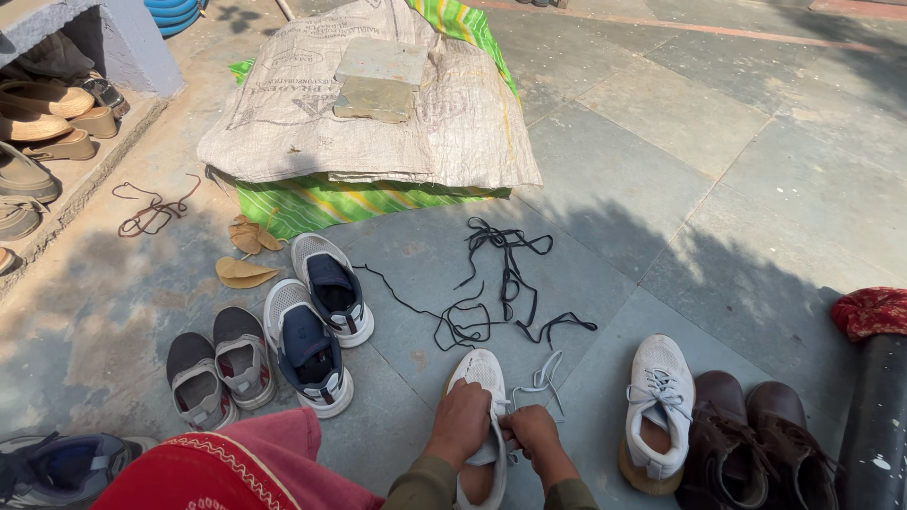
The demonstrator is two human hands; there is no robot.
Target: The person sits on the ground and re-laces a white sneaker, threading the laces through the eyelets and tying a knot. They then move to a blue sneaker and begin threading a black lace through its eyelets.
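Observation:
A white sneaker (pixel 481 371) stands on the stone floor at the bottom centre. My left hand (pixel 460 421) grips its side. My right hand (pixel 532 433) pinches its pale lace (pixel 545 375), which trails out to the right of the shoe. The matching white sneaker (pixel 658 397), laced, stands apart to the right. Loose black laces (pixel 501 283) lie tangled on the floor just beyond the shoe I hold.
Brown boots (pixel 746 439) sit at the bottom right. A white-and-navy pair (pixel 316 321) and a grey pair (pixel 219 368) stand to the left. A sack-covered bundle (pixel 312 113) lies ahead, sandals (pixel 42 113) on a ledge at left, brown laces (pixel 151 210) nearby, red cloth (pixel 227 472) near my lap.

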